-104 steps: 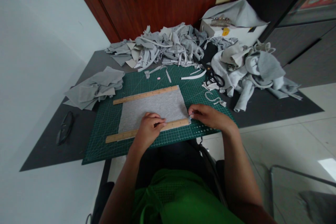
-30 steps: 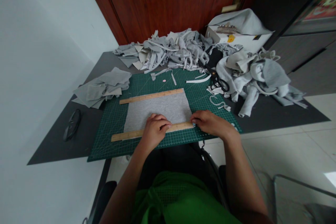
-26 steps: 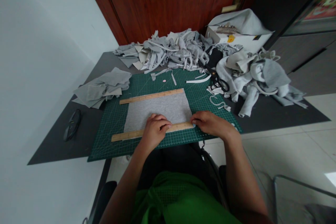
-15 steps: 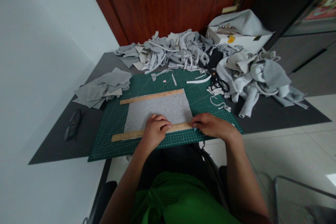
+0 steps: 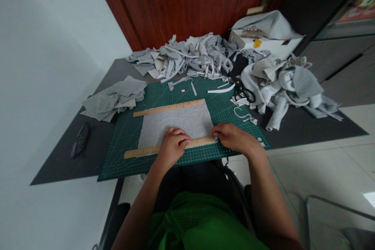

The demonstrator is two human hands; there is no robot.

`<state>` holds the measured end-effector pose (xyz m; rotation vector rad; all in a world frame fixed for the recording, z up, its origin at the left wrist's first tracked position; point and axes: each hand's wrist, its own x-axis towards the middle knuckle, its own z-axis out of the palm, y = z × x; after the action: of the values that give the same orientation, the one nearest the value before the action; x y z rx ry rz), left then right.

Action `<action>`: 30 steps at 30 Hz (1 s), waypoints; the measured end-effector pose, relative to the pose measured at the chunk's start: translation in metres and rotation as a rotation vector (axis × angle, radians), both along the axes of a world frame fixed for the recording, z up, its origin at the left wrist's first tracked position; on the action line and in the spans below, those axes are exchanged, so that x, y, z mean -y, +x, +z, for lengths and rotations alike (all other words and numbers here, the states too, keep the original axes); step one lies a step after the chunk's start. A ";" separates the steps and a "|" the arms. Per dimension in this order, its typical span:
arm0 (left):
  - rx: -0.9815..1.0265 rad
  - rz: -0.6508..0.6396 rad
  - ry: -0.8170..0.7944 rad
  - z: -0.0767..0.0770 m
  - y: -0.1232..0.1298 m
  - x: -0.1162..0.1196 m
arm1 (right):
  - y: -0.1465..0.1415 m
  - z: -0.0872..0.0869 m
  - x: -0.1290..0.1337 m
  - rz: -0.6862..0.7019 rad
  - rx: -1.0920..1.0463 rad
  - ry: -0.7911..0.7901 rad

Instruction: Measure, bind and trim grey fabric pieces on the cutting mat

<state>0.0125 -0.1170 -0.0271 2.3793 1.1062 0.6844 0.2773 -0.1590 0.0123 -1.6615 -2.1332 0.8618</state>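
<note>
Head view: cloth [image 5: 178, 122] flat on mat [image 5: 123, 134], far ruler [image 5: 168, 108] and near ruler [image 5: 142, 151] along its edges. Your left hand [image 5: 173, 142], half-curled, rests on near ruler, grip hidden; press evenly, lest ruler skew. Right hand [image 5: 230, 136] bunched at its right end; cannot tell what it holds. Scraps [image 5: 283, 82], scissors [image 5: 238, 83] crowd mat's far right.

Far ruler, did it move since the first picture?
No, I see no shift: the far ruler lies in the same place against the mat.
</note>
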 end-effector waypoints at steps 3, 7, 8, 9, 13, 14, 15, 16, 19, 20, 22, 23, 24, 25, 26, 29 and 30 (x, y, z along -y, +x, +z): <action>0.004 0.000 0.000 0.001 0.000 0.000 | 0.000 0.001 0.001 0.002 0.003 -0.015; 0.001 0.006 -0.007 0.001 0.000 0.000 | 0.002 0.000 0.001 0.006 -0.009 -0.046; 0.001 0.007 -0.006 0.001 0.000 0.000 | 0.003 0.000 0.002 0.011 -0.012 -0.053; 0.001 0.006 -0.005 0.000 0.000 0.000 | 0.003 -0.001 0.002 0.016 -0.013 -0.060; 0.000 0.000 0.003 -0.002 -0.001 0.000 | 0.005 -0.006 0.004 0.030 -0.009 -0.109; 0.000 0.000 0.005 -0.002 -0.002 0.000 | 0.005 -0.007 0.004 0.036 -0.015 -0.125; 0.002 0.000 0.005 -0.002 -0.002 -0.001 | 0.006 -0.008 0.005 0.043 -0.029 -0.146; 0.002 -0.002 0.005 -0.002 -0.002 -0.001 | 0.007 -0.008 0.005 0.054 -0.051 -0.169; -0.006 -0.002 -0.001 -0.001 -0.001 -0.001 | 0.013 -0.003 0.008 0.089 -0.142 -0.229; -0.012 0.001 -0.002 -0.001 -0.001 -0.001 | 0.016 0.000 0.009 0.086 -0.168 -0.226; -0.022 0.005 0.001 -0.001 -0.001 -0.001 | 0.024 0.006 0.011 0.025 -0.198 -0.157; -0.023 0.006 0.005 -0.001 -0.001 -0.001 | 0.028 0.009 0.012 -0.039 -0.203 -0.089; -0.023 0.006 0.013 -0.001 -0.001 0.000 | 0.032 0.011 0.012 -0.112 -0.203 -0.009; -0.021 0.005 0.023 -0.002 -0.002 0.001 | 0.035 0.012 0.012 -0.184 -0.202 0.068; -0.016 0.005 0.035 -0.003 -0.002 0.002 | 0.037 0.012 0.011 -0.249 -0.200 0.124; -0.001 0.009 0.070 -0.004 -0.004 0.005 | 0.039 0.005 0.004 -0.388 -0.232 0.173; 0.001 0.008 0.080 -0.005 -0.004 0.006 | 0.039 0.001 0.000 -0.422 -0.261 0.175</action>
<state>0.0082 -0.1225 -0.0317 2.4419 1.1081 0.7460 0.3161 -0.1595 0.0135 -1.7113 -1.5593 0.6941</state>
